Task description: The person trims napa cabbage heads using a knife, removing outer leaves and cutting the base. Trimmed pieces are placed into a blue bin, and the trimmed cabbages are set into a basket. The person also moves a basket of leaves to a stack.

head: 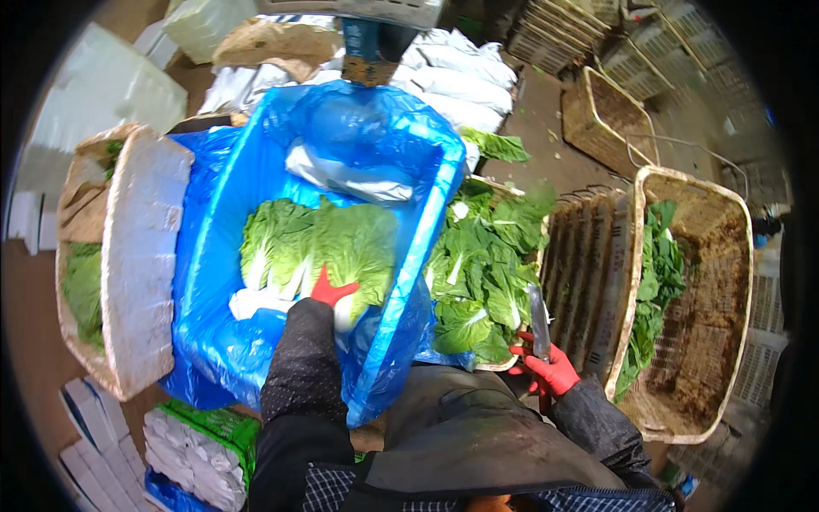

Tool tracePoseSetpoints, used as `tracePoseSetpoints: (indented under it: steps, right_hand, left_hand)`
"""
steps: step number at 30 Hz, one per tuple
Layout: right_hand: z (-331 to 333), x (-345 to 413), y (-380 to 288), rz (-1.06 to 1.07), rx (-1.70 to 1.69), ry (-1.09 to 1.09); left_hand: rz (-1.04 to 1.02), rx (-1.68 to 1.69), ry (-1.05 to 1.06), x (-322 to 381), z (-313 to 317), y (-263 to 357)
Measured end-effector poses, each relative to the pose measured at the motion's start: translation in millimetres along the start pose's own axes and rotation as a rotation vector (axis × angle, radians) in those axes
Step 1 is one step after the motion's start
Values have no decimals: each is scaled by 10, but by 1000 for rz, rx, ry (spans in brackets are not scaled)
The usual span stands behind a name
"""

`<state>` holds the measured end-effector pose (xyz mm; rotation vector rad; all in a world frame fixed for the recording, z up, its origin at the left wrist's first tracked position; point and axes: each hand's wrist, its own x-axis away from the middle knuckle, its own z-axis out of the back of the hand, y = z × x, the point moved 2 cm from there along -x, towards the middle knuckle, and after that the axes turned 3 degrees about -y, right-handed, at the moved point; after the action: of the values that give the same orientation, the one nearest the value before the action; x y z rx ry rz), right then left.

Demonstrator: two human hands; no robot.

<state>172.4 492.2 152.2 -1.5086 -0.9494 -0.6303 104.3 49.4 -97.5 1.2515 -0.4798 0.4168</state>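
Several heads of leafy green cabbage lie side by side in a foam-like box lined with blue plastic film. My left hand, in a red glove, rests on the base of the rightmost head; its fingers are spread, and whether they grip the head is unclear. White wrapped bundles lie at the far and near ends of the row. Beside the box, at right, my right hand, also red-gloved, holds a knife with its blade pointing away from me. Loose green leaves fill a crate just beyond the knife.
A foam box with greens stands at left. Nested plastic crates stand at right, the front one holding leaves. White sacks lie beyond the blue-lined box, beside a post. A green crate is at lower left.
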Motion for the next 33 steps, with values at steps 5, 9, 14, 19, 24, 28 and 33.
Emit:
tracePoseSetpoints:
  steps: [5,9,14,19,24,28,33]
  right_hand:
    - [226,316,302,-36,-109,97]
    - [593,522,669,-40,-41,67]
    - [1403,1011,755,190,-282,186]
    - [2461,1872,602,648,-391,208]
    - [3014,2258,717,863,-895,598]
    - [3034,2239,801,855,-878,573]
    - [3031,2283,786,925,-863,522]
  left_hand:
    - [-267,-346,200,-134,-249,-511]
    - [0,-636,50,-415,-260,-297]
    - [104,-1090,-18,-263,-649,2119]
    - [-1262,-535,-402,1037,-4471,3860]
    - [-1727,-1079,-1438,2345,-7305,2593]
    - [-1805,-1617,-1287,2375,-7676,1999]
    - [-1899,-1348,-1195,2249,-7316,2634]
